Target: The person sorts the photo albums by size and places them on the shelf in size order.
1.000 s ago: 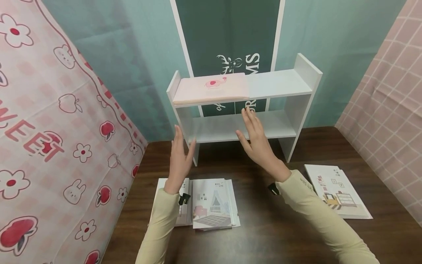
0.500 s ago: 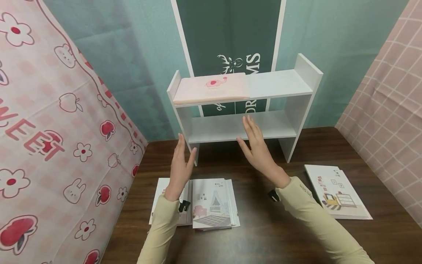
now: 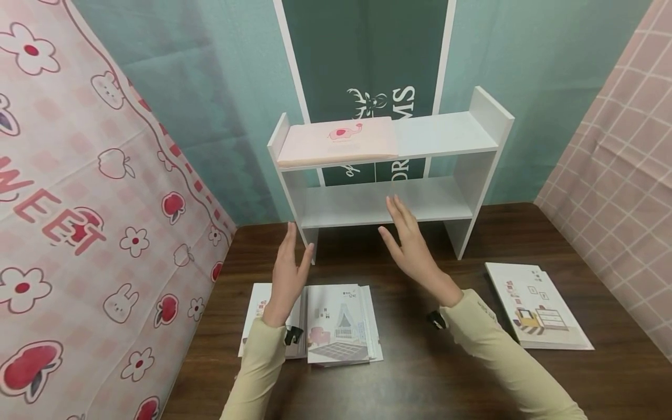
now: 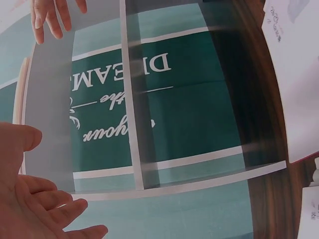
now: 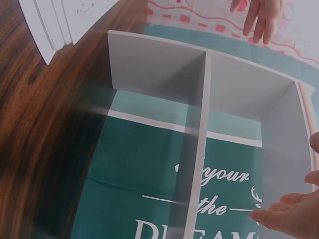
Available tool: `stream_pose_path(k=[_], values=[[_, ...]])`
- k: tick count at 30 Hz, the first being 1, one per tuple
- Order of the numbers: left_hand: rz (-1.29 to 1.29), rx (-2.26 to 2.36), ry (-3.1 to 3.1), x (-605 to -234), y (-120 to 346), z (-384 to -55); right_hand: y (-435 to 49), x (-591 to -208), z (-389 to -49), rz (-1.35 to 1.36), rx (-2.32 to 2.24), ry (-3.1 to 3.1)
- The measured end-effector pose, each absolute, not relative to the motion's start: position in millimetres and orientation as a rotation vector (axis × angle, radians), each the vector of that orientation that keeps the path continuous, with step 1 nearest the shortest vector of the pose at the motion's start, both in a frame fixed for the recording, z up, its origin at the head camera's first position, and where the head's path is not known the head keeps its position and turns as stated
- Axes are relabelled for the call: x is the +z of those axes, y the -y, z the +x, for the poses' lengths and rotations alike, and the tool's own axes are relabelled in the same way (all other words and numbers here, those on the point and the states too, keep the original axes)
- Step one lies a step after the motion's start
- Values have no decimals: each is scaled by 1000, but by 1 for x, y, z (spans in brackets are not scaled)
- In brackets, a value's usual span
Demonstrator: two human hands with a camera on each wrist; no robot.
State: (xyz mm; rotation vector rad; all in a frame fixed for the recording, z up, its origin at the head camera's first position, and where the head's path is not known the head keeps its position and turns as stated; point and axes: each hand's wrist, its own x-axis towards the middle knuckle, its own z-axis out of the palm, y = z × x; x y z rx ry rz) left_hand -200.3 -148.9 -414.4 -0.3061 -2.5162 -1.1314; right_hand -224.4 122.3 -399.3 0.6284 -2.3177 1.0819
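My left hand point(image 3: 288, 279) hovers above the left pile of books, fingers extended and the thumb apart, holding nothing. Fingers spread, my right hand point(image 3: 416, 255) hangs in the air in front of a white two-tier shelf point(image 3: 336, 205), also empty. On the shelf's top board, at the left, lies a pink book with an elephant picture point(image 3: 341, 140). Two piles of books sit side by side on the table: the left pile point(image 3: 257, 309) is partly hidden by my left hand and sleeve, while the other pile point(image 3: 338, 326) shows a grey-and-pink room drawing on its cover.
Another small stack of books point(image 3: 541, 309) lies at the right on the dark wooden table point(image 3: 409, 373). A pink patterned cloth point(image 3: 131, 192) hangs along the left side, a pink checked one point(image 3: 614, 175) along the right. Behind the shelf is a green curtain point(image 3: 236, 105).
Both hands have lowered and drawn back slightly from the shelf, the left one more clearly. The books and shelf stay where they were.
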Motion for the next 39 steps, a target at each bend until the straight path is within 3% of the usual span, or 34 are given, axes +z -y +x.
stream_pose_path(k=[39], values=[[-114,-1172,2624,-444,159,-183,-123,-437,-211,553,1187,2427]])
